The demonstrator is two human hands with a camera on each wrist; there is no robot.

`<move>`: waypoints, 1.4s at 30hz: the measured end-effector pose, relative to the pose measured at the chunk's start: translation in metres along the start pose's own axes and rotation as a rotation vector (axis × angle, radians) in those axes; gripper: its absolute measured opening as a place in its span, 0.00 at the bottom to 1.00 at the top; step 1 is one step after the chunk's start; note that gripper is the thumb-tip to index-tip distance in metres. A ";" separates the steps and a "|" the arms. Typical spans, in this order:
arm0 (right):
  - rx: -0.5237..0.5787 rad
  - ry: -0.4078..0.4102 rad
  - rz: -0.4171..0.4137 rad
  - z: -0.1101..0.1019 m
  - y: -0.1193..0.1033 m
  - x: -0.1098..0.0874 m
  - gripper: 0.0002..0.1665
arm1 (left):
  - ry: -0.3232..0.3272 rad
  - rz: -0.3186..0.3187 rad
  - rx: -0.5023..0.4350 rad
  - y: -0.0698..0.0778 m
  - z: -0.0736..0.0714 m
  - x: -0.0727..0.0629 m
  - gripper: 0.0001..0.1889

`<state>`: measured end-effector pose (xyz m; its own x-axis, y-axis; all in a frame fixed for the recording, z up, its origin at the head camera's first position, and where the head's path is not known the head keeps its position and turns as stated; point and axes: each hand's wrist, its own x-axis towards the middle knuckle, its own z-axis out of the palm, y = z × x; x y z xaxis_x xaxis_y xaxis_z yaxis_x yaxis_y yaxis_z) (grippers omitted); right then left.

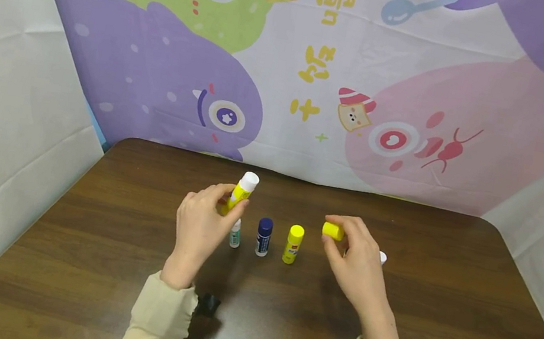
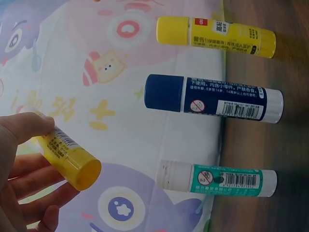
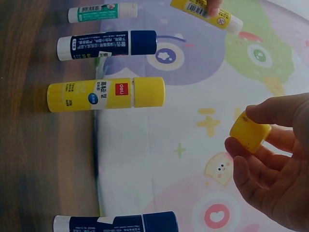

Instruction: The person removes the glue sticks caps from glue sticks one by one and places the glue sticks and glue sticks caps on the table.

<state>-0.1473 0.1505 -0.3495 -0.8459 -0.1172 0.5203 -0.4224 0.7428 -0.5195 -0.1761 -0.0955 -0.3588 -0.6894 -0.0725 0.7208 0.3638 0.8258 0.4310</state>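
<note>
Your left hand (image 1: 202, 221) pinched a yellow cylindrical glue stick with a white upper end (image 1: 241, 193) between thumb and fingers, tilted and raised off the dark brown wood-grain table (image 1: 98, 272). Your right hand (image 1: 359, 262) pinched a short yellow plastic cap (image 1: 332, 231) in its fingertips, well apart from that stick. Between your hands, as the head view had it, a capped yellow glue stick (image 1: 293, 245) and a navy-blue glue stick with a white base (image 1: 263, 237) stood upright on the table, the yellow one nearer your right hand; a smaller white-and-teal glue stick (image 1: 236, 234) stood just beyond your left thumb, its top partly covered. The left wrist view turned the held stick's round yellow bottom towards you and showed a barcode on its side, while its white end showed in the head and right wrist views. The right wrist view also revealed a second navy-blue glue stick (image 3: 116, 224), cut by the lower edge. In the head view, a small white piece (image 1: 383, 258) peeked out beside your right hand, too hidden to identify.
</note>
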 end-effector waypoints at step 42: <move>-0.032 -0.136 0.090 0.015 0.009 0.001 0.23 | -0.085 -0.187 0.049 -0.024 -0.001 0.000 0.14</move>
<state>-0.1568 0.1477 -0.3637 -0.9172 -0.1354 0.3748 -0.3338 0.7749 -0.5367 -0.1839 -0.1158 -0.3688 -0.7930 -0.1814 0.5816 0.1952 0.8287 0.5246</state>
